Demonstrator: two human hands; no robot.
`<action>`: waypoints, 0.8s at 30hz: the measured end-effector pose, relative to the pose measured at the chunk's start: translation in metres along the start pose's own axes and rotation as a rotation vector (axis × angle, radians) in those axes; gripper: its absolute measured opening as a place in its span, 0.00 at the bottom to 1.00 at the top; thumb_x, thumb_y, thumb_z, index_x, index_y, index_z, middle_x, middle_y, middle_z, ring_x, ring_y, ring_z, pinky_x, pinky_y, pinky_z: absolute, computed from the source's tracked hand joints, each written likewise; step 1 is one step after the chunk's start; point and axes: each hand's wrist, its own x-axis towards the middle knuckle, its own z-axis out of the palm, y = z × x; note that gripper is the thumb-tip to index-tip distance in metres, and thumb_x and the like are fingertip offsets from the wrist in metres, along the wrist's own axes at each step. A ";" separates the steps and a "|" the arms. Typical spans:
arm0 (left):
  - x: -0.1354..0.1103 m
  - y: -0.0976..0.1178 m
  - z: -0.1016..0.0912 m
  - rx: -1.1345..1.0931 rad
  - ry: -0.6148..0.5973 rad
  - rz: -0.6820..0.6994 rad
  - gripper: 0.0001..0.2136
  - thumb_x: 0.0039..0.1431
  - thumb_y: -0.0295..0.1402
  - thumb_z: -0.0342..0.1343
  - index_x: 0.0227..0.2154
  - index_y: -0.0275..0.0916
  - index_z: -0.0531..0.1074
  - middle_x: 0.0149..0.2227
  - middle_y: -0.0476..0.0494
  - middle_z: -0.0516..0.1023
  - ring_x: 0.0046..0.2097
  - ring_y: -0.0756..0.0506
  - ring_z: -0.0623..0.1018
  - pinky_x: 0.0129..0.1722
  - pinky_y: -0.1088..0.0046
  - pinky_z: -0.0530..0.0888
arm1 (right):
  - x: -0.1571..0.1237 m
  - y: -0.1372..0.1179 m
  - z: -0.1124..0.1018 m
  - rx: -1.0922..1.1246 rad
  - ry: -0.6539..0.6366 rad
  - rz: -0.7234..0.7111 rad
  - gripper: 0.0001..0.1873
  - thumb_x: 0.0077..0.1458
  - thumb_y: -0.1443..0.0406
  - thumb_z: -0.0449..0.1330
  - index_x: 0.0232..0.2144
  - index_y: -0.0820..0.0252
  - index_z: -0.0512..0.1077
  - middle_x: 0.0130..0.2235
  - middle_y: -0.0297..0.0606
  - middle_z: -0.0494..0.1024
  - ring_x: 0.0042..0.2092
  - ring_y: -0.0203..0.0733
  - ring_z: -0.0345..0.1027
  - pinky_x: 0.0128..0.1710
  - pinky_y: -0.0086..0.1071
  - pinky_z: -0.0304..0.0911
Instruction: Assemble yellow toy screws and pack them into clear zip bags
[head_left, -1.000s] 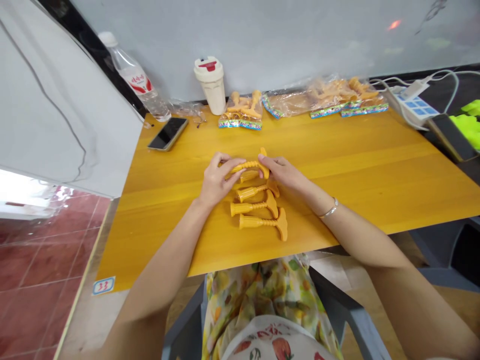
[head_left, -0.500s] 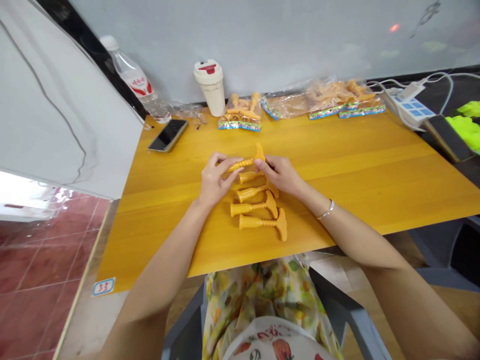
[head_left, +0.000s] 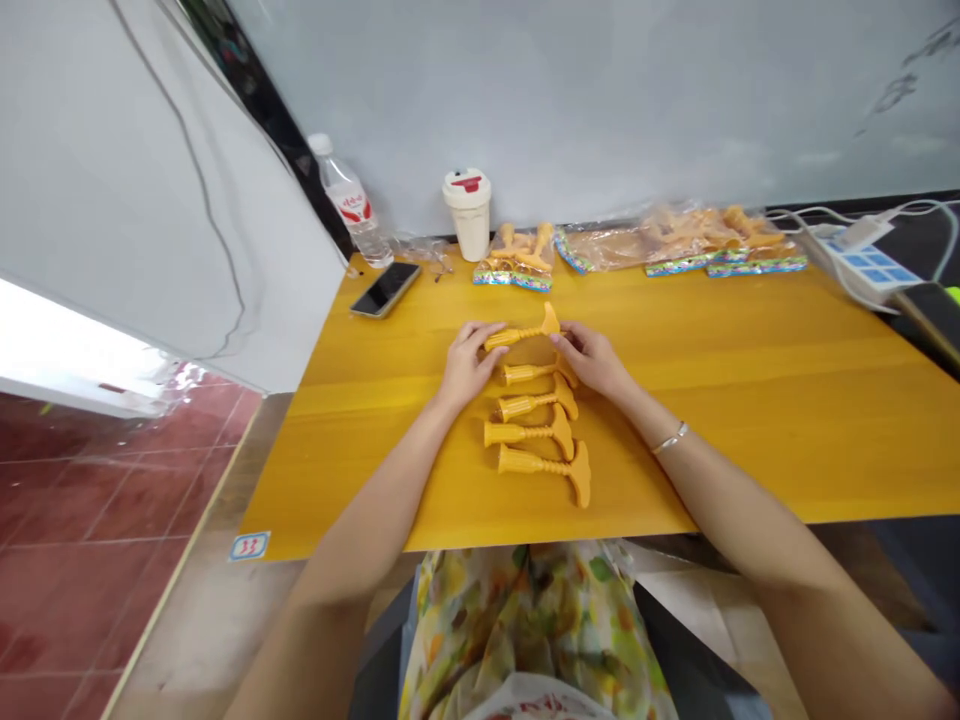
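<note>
An orange plastic toy hammer (head_left: 517, 335), with a ribbed handle, a twisted shaft and a curved T-shaped head, lies crosswise between my hands. My left hand (head_left: 469, 362) has thumb and fingers closed round its handle end at the left. At the head end, my right hand (head_left: 589, 352) pinches it with the thumb and fingers, which partly hide the grip. Below it, several like toy hammers lie in a row on the table, handles left and heads right; the nearest toy hammer (head_left: 536, 463) is closest to the table's front edge.
Along the back of the table (head_left: 712, 400) are a water bottle (head_left: 356, 215), a phone (head_left: 386, 290), a lidded cup (head_left: 471, 220) and a bag of orange toys (head_left: 517, 258). More bagged toys (head_left: 690, 240) lie further right, beside a power strip (head_left: 866, 262) with white cables.
The camera view has shifted, so everything appears further right and lower. Both hands remain at the top toy hammer, whose handle now shows more clearly. The row below keeps its layout.
</note>
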 end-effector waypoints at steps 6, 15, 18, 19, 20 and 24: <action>-0.001 -0.013 0.012 -0.040 -0.074 -0.151 0.21 0.61 0.31 0.58 0.57 0.38 0.70 0.50 0.37 0.78 0.42 0.44 0.79 0.47 0.63 0.77 | 0.009 0.017 0.002 -0.125 0.025 0.092 0.23 0.60 0.59 0.56 0.51 0.67 0.76 0.33 0.41 0.79 0.30 0.40 0.66 0.35 0.33 0.62; -0.008 -0.019 0.004 -0.024 -0.017 -0.216 0.19 0.62 0.39 0.58 0.53 0.38 0.72 0.55 0.34 0.76 0.58 0.38 0.75 0.61 0.55 0.70 | 0.010 0.017 -0.006 -0.182 0.074 0.129 0.21 0.63 0.65 0.51 0.53 0.66 0.74 0.30 0.39 0.78 0.30 0.40 0.66 0.37 0.32 0.62; -0.011 -0.025 0.003 -0.122 0.045 -0.284 0.21 0.61 0.44 0.58 0.53 0.37 0.71 0.55 0.33 0.76 0.56 0.40 0.77 0.60 0.57 0.72 | 0.010 0.018 -0.008 -0.173 0.072 0.107 0.18 0.64 0.64 0.50 0.45 0.64 0.78 0.34 0.41 0.80 0.34 0.40 0.69 0.39 0.31 0.62; -0.012 -0.026 0.004 -0.157 0.068 -0.305 0.22 0.61 0.45 0.58 0.53 0.37 0.71 0.54 0.33 0.77 0.55 0.40 0.77 0.59 0.57 0.72 | 0.010 0.018 -0.008 -0.170 0.063 0.085 0.18 0.65 0.63 0.49 0.41 0.63 0.78 0.35 0.41 0.80 0.36 0.40 0.69 0.40 0.31 0.61; -0.012 -0.027 0.004 -0.187 0.089 -0.323 0.23 0.61 0.47 0.58 0.53 0.36 0.71 0.53 0.32 0.77 0.54 0.41 0.78 0.59 0.58 0.72 | 0.009 0.017 -0.008 -0.170 0.051 0.061 0.19 0.66 0.61 0.49 0.37 0.62 0.78 0.35 0.40 0.80 0.36 0.40 0.70 0.40 0.30 0.61; -0.011 -0.027 0.003 -0.241 0.137 -0.364 0.25 0.57 0.50 0.60 0.50 0.36 0.72 0.47 0.33 0.79 0.50 0.41 0.80 0.56 0.58 0.74 | 0.004 0.013 -0.009 -0.199 -0.005 0.044 0.29 0.68 0.52 0.47 0.22 0.60 0.74 0.26 0.36 0.75 0.31 0.38 0.67 0.35 0.29 0.56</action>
